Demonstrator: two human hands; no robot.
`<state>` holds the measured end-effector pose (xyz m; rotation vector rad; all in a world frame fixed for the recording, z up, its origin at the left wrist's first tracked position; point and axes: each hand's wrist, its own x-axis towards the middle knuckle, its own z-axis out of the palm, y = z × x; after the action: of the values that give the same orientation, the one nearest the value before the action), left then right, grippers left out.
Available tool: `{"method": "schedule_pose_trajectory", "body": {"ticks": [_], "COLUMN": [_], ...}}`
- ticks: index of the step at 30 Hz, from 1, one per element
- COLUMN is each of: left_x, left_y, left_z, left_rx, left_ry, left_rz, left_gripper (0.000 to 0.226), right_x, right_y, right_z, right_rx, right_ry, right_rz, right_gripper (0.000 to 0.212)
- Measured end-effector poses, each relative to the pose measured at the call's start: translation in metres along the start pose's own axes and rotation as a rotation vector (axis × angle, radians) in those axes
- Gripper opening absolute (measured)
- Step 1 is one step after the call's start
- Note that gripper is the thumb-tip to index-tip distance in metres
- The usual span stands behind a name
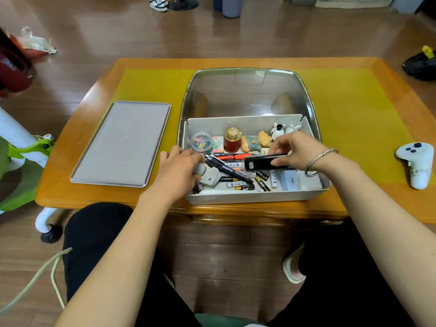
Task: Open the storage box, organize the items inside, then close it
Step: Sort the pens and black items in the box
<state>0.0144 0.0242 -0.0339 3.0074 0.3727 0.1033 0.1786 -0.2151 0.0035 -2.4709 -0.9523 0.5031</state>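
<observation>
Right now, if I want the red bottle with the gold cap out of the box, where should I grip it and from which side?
Grip the red bottle by its gold cap, coming straight down from above. It stands upright with the cap as its highest, exposed part, while the clip jar and pig figurine crowd its sides, leaving little room for fingers there.

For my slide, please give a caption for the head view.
Left hand grips pens and right hand holds a black case over the open storage box.

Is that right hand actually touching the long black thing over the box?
Touching. The head view shows the right hand pinching the black bar, thumb under and fingers over its right end.
</observation>
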Motion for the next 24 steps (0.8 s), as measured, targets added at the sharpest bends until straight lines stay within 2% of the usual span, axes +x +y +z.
{"method": "schedule_pose_trajectory", "body": {"ticks": [3,8,11,13,18,20,22,24], "left_x": [-0.002,-0.005,-0.006,-0.005,0.012,0.025,0.041,0.053], "left_y": [-0.002,-0.007,-0.008,-0.006,0.026,0.05,0.074,0.097], "left_z": [-0.005,-0.014,-0.021,-0.027,-0.032,-0.027,-0.02,-0.014], "left_rx": [-0.03,-0.102,-0.16,-0.233,-0.487,-0.581,-0.638,-0.74], "left_ry": [0.049,0.068,0.107,0.153,0.216,0.175,0.113,0.049], "left_rz": [-0.025,-0.061,-0.102,-0.134,-0.052,-0.024,-0.004,0.012], "left_gripper": [0.042,0.037,0.032,0.03,0.031,0.03,0.03,0.031], "right_x": [0.0,0.0,0.0,0.001,0.002,0.0,-0.003,-0.004], "right_y": [0.014,0.032,0.033,0.033,0.034,0.032,0.027,0.023], "right_z": [-0.014,-0.015,-0.007,-0.003,-0.005,-0.006,-0.007,-0.005], "right_rx": [-0.01,-0.296,-0.463,-0.519,-0.395,-0.243,-0.081,-0.054], "right_ry": [0.166,0.103,0.171,0.19,0.297,0.309,0.225,0.174], "right_rz": [0.059,0.173,0.224,0.237,0.173,0.082,-0.022,-0.066], "right_gripper": [0.022,0.024,0.016,0.019,0.024,0.039,0.061,0.077]}}
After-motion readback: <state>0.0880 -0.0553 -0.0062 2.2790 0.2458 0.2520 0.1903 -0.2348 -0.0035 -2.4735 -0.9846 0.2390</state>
